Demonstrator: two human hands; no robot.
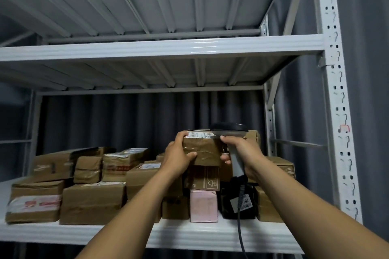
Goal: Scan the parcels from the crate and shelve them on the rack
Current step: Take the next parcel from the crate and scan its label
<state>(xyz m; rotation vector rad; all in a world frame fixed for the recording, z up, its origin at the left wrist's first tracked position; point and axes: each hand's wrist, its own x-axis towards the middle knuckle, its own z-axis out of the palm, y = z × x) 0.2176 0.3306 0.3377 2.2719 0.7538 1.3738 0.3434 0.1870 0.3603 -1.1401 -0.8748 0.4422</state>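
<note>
A brown taped cardboard parcel (pixel 203 149) with a white label on top sits on a stack of parcels on the white rack shelf (pixel 210 235). My left hand (pixel 179 153) grips its left side, thumb on the front face. My right hand (pixel 242 151) holds a grey barcode scanner (pixel 233 132) by the handle; its dark head lies over the parcel's top right edge, and my right fingers touch the parcel's right side. The scanner's cable (pixel 241 235) hangs down past the shelf edge. The crate is out of view.
Several brown parcels (pixel 92 202) fill the shelf to the left, with a pink box (pixel 203 206) and a black parcel (pixel 237 202) under the stack. An upper shelf beam (pixel 160 48) runs overhead. A perforated white upright (pixel 339 111) stands at right, grey curtain behind.
</note>
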